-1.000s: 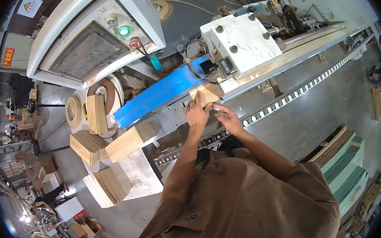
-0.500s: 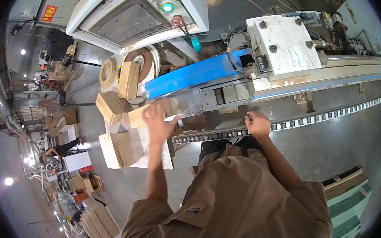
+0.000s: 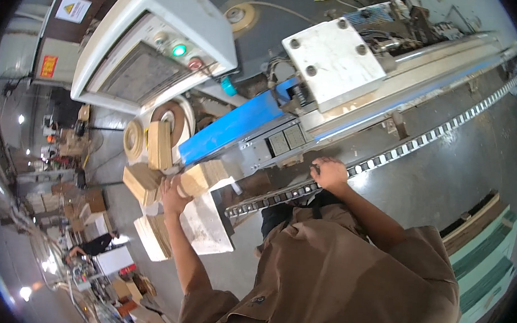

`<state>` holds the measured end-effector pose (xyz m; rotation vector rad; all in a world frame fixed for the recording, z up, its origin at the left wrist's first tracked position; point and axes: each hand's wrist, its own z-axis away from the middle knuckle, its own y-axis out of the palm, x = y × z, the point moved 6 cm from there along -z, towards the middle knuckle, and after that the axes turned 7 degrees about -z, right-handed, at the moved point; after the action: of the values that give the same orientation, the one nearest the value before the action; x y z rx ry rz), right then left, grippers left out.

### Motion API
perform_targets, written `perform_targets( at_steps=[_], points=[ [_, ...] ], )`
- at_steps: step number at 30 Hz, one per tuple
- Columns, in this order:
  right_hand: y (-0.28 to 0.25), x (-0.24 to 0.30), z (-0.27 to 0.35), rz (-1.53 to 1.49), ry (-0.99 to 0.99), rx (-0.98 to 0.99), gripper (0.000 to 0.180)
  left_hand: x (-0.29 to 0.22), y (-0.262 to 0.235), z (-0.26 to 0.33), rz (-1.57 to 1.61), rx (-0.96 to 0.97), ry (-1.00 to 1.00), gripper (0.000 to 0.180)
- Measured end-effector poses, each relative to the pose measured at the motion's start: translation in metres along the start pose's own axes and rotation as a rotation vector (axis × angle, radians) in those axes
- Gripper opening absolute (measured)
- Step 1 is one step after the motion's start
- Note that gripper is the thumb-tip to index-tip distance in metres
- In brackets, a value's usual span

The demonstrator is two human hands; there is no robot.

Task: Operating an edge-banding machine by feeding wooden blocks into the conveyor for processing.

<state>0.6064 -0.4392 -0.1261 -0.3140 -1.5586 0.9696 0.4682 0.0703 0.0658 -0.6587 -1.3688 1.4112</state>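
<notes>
My left hand (image 3: 174,196) rests at the left end of a stack of pale wooden strips (image 3: 204,178), fingers stretched and slightly apart against the wood. The stack lies by the lower end of the machine's blue guard (image 3: 231,128). My right hand (image 3: 329,173) is curled at the machine's near side, just above the cable chain (image 3: 305,191). A small dark piece shows at its fingertips, too little to name. Beside my left hand stand more wooden stacks, one farther left (image 3: 141,182) and one nearer me (image 3: 157,235), around a white board (image 3: 208,227).
A control cabinet (image 3: 219,37) with a screen and lit green button stands at the far left. Rolls of edge banding (image 3: 132,139) lie below it. A white bolted block (image 3: 333,61) sits on the machine rail. Green-edged boards (image 3: 480,270) are stacked at right.
My left hand has slid left and nearer me, from over the wooden stack to its left end. My right hand remains curled at the machine's side. The whole view has turned and shifted.
</notes>
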Motion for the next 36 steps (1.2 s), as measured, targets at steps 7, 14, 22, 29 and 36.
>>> perform_targets(
  at_steps=[7,14,22,29,36],
  points=[
    [-0.001,-0.008,0.002,0.008,-0.002,0.015,0.033,-0.072,-0.069,0.007,0.263,-0.424,-0.01,0.088],
    [0.002,-0.006,-0.001,0.078,0.038,0.08,0.035,-0.253,-0.06,-0.007,0.456,-0.414,0.372,0.084],
    [0.003,-0.004,0.001,0.065,0.047,0.055,0.037,-0.304,0.047,-0.061,0.351,-0.204,0.363,0.095],
    [-0.005,0.001,-0.006,-0.103,0.126,-0.03,0.03,-0.308,0.075,-0.064,0.334,-0.398,0.35,0.075],
    [0.076,0.035,-0.037,-1.373,0.509,0.179,0.044,-0.309,0.06,-0.06,0.363,-0.503,0.362,0.074]
  ],
)
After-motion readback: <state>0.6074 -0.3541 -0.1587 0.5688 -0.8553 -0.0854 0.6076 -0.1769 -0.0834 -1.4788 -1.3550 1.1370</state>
